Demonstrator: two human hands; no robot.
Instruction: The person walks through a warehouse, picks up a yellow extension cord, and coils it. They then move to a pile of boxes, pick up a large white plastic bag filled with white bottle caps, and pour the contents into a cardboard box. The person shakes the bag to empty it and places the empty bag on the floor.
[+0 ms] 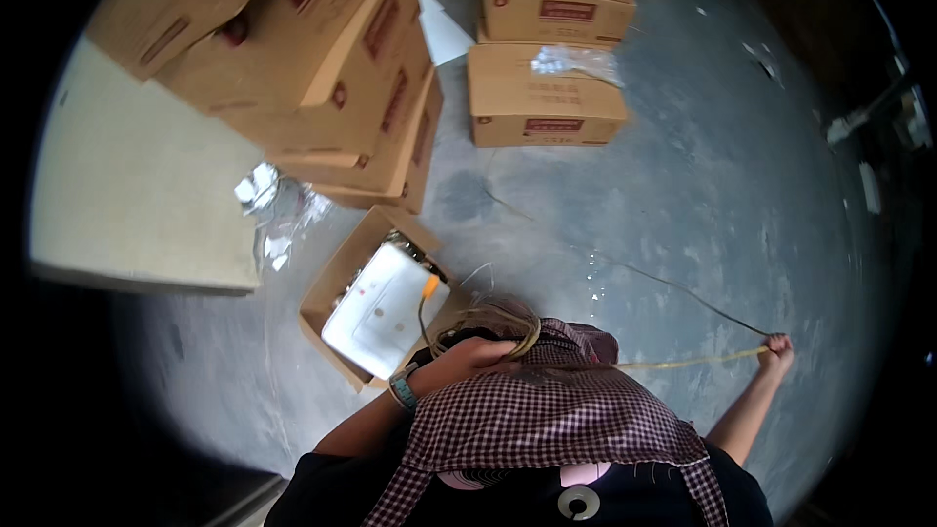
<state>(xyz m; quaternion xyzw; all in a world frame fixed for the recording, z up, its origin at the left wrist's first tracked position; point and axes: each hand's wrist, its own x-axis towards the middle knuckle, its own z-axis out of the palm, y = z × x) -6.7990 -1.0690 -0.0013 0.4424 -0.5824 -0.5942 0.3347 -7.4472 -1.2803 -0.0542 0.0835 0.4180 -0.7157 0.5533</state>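
Observation:
My left hand (470, 359) is closed around a coil of thin yellowish-brown cord (528, 336) in front of my waist. An orange end piece (430, 286) stands up on a short dark length beside that hand. Far out to the right, my right hand (778, 356) is closed on the cord, with a stretch of it running nearly straight across from the coil. Past the right hand, a loose dark length (673, 283) trails over the floor toward the boxes. Part of the coil lies against my checked apron (547, 420).
An open carton (322, 317) with a white panel (383, 307) stands just ahead of my left hand. Brown cartons (381, 88) are stacked at the far left, with more cartons (547, 98) at the far middle. Crumpled clear plastic (283, 205) lies by a pale block (137, 176).

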